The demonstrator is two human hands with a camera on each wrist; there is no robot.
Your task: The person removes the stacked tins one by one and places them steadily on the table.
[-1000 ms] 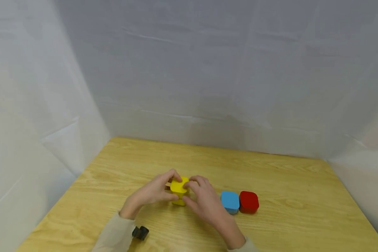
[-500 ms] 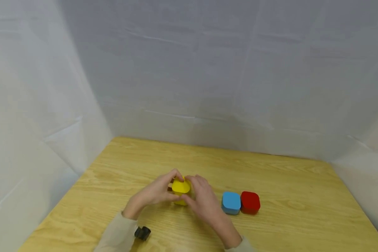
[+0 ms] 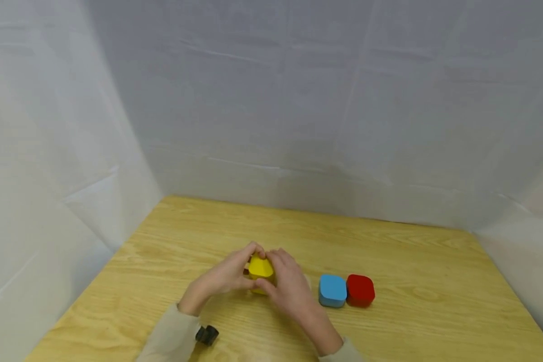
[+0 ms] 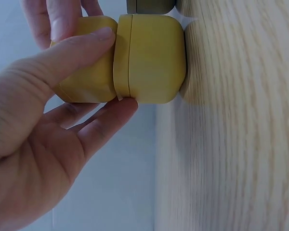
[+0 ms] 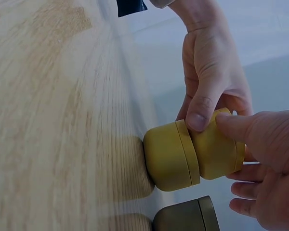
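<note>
A yellow rounded box stands on the wooden table, with a seam between its lid and its base. My left hand grips the lid part from the left, thumb on one side and fingers under the other. From the right, my right hand holds the same lid part, its thumb pressed on it. The base rests on the table. The fingertips of both hands meet over the top of the box.
A blue box and a red box sit side by side just right of my hands. An olive-brown box stands close behind the yellow one. White sheeting walls the table at the back and sides.
Both hands' fingers have closed in over the top of the yellow box, hiding more of it. The box, and the blue and red ones, stay where they were.
</note>
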